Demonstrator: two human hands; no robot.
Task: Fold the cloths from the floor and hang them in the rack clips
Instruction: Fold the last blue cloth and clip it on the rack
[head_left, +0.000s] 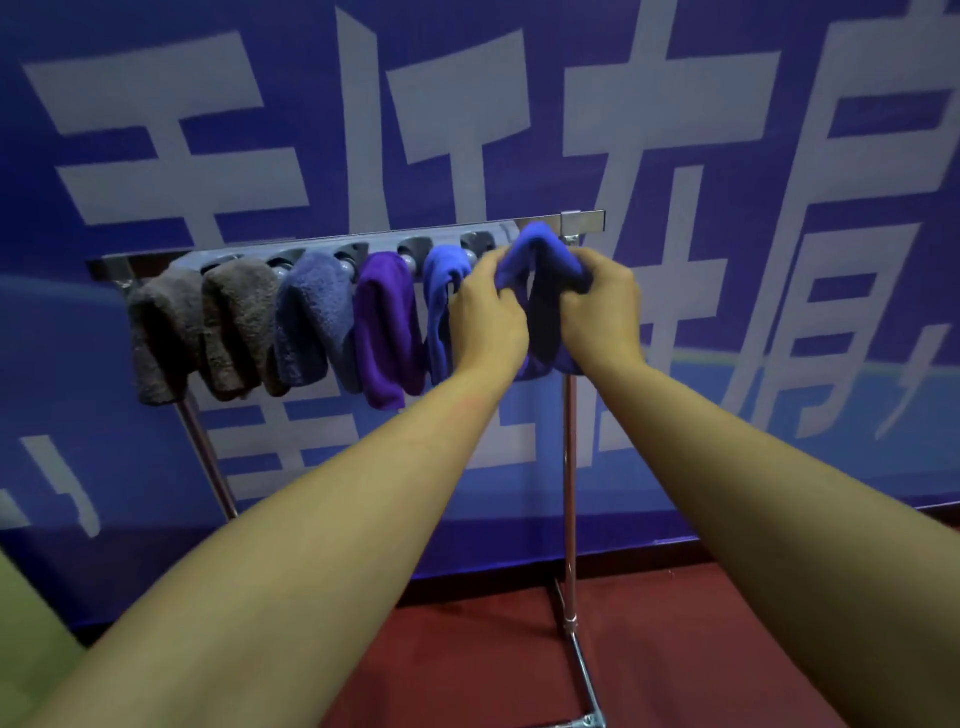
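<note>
A: Head view, far left first: what is seen on the rack (582, 222)?

B: Two brown cloths are hung side by side at the left end, the first brown cloth (156, 338) and the second brown cloth (236, 325), each folded and draped from a grey clip bar (311, 248).

A: And next to them?

B: A grey-blue cloth (311, 317) is hung, then a purple cloth (384, 327), then a blue cloth (441, 306). All five are pressed close together, touching their neighbours.

A: Where are the hands?

B: The left hand (488, 312) is clenched on the left side of a sixth cloth, a folded blue cloth (540, 249), and partly covers the hanging blue one. The right hand (602, 306) is closed on the right side of the same cloth. The fold is held up against the right end of the clip bar; whether it is already caught in a clip cannot be told.

A: And lower down?

B: A chrome post (570, 467) is seen running down to a red floor (701, 649), in front of a blue banner (779, 156) with large white characters.
</note>
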